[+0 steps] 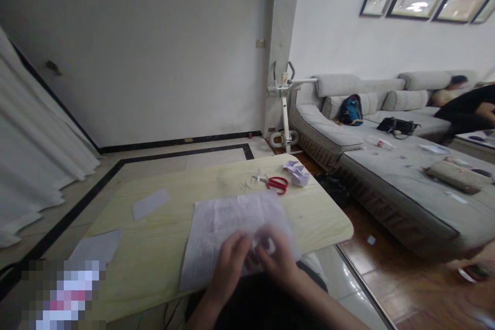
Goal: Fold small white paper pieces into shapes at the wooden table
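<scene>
A large sheet of paper (216, 224) lies on a pale wooden table (320, 216), covered with faint lines of print too blurred to read. Both forearms reach in from the bottom edge, angled toward each other, so the hands meet low over the sheet's near right part. The right hand (276, 250) is curled, thumb and fingers bent around a small whitish piece (271, 245), apparently pinching it. The left hand (234, 252) is just beside it, fingers bent inward and close together; blur hides whether they grip the piece too. Beyond the sheet lie red-handled scissors (277, 184), with folded pale-purple paper (299, 176) near them. Two smaller paper sheets (150, 204) lie toward the table's left side.
</scene>
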`<state>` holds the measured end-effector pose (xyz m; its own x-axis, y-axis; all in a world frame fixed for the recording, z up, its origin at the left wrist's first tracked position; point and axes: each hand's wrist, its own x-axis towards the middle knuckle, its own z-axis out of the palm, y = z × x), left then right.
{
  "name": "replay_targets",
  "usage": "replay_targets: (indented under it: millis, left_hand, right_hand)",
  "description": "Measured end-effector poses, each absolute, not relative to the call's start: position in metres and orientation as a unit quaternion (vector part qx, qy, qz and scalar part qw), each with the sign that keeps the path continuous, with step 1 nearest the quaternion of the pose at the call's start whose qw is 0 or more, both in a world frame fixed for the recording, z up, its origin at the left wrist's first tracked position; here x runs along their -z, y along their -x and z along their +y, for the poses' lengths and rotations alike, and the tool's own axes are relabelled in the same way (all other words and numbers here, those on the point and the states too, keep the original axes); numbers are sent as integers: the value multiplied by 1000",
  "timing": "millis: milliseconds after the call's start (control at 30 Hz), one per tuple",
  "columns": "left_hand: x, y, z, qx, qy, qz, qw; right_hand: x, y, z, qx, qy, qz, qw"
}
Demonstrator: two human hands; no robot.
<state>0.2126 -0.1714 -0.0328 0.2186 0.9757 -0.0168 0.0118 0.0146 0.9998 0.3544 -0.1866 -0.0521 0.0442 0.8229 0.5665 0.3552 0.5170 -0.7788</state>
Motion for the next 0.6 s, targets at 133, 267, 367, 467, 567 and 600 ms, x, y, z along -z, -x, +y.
replay_targets:
  millis: [133, 267, 367, 467, 567, 600]
  left_hand:
    - [30, -210, -170, -406, -551, 447, 576]
    - [31, -207, -166, -420, -556, 457, 553]
    - [34, -206, -165, -428, -569, 478, 514]
    - [37, -205, -164, -425, -592, 483, 485]
    - [38, -203, -165, -408, -616, 481, 472]
    - [38, -203, -165, -403, -622, 481, 469]
  right_hand:
    - [52, -357, -187, -213, 448, -664, 559]
    - [48, -360, -188, -261, 465, -644, 549]
    - [44, -360, -187, -316, 481, -618, 535]
    - [40, -360, -185, -354, 495, -598, 521]
    - [36, -360, -183, -383, 493, -586, 517]
    - [35, -360, -182, -394, 487, -582, 519]
